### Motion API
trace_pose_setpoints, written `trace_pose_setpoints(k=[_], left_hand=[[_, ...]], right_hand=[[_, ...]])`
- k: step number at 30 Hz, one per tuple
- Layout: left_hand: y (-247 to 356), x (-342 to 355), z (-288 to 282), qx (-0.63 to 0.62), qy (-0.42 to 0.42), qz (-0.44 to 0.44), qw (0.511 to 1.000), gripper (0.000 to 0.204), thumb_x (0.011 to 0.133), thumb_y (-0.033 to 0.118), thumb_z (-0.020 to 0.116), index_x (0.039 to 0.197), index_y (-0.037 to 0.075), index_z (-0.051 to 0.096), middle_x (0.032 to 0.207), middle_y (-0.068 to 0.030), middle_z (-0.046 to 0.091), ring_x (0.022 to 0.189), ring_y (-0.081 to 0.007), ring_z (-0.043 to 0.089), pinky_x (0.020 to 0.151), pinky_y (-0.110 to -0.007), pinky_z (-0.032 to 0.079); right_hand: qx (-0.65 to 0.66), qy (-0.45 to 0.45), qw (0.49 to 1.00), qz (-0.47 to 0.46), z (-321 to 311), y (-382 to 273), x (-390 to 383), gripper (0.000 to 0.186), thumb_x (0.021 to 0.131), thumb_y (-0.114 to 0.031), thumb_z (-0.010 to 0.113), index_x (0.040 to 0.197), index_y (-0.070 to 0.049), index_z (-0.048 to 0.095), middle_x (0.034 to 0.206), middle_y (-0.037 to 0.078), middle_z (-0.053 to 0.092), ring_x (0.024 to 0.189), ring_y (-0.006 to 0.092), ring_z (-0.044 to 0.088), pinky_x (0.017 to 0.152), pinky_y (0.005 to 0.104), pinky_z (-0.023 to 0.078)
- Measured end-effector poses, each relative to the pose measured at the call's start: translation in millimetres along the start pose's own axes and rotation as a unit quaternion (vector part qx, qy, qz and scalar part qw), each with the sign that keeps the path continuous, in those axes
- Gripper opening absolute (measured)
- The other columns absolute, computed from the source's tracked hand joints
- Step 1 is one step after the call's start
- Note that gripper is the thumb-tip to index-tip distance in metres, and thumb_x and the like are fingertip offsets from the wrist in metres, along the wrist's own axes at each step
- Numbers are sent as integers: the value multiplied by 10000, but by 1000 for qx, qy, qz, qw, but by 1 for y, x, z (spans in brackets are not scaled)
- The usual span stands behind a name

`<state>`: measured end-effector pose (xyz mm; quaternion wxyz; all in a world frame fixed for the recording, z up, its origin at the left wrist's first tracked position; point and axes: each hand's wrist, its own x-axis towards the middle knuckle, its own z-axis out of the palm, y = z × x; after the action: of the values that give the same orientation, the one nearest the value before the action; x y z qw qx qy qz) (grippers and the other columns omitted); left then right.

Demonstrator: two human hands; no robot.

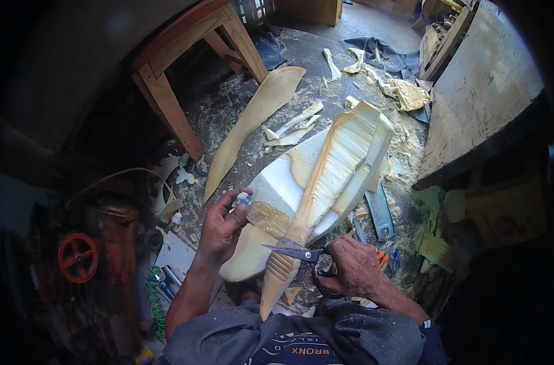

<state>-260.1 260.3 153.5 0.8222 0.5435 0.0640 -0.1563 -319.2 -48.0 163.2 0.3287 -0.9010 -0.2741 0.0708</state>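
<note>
A big block of pale yellow and white foam (332,170) lies in front of me, its long cut face ribbed and tapering toward my lap. My left hand (223,226) presses against the foam's left side, and a small bluish thing shows at its fingertips. My right hand (350,267) grips the black handles of a pair of scissors (301,251). The scissor blades point left and touch the narrow lower part of the foam.
Foam offcuts (292,131) and crumbs litter the concrete floor, with one long curved slab (252,115) to the left. A wooden table leg (167,106) stands at upper left. A blue tool (380,213) lies right of the foam. A board (478,91) leans at right; red machinery (79,255) sits at left.
</note>
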Motion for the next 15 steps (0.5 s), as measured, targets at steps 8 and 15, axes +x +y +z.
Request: trace_pose_setpoints(k=[8, 15], left_hand=[[-3, 3, 3, -18, 2, -79, 997, 447, 995, 225, 723, 1312, -47, 565, 1104, -105, 695, 942, -157, 692, 837, -297, 574], [-1, 6, 8, -19, 58, -112, 992, 532, 984, 226, 739, 1341, -100, 519, 1146, -156, 695, 1018, -199, 704, 902, -317, 577]], right_hand=[[-114, 60, 992, -14, 2, 5, 12, 613, 659, -382, 929, 1048, -59, 583, 930, 85, 584, 903, 287, 616, 750, 429, 506], [-94, -68, 991, 65, 6, 5, 18, 545, 727, -371, 887, 1054, -61, 580, 941, 84, 620, 932, 266, 635, 773, 412, 532]])
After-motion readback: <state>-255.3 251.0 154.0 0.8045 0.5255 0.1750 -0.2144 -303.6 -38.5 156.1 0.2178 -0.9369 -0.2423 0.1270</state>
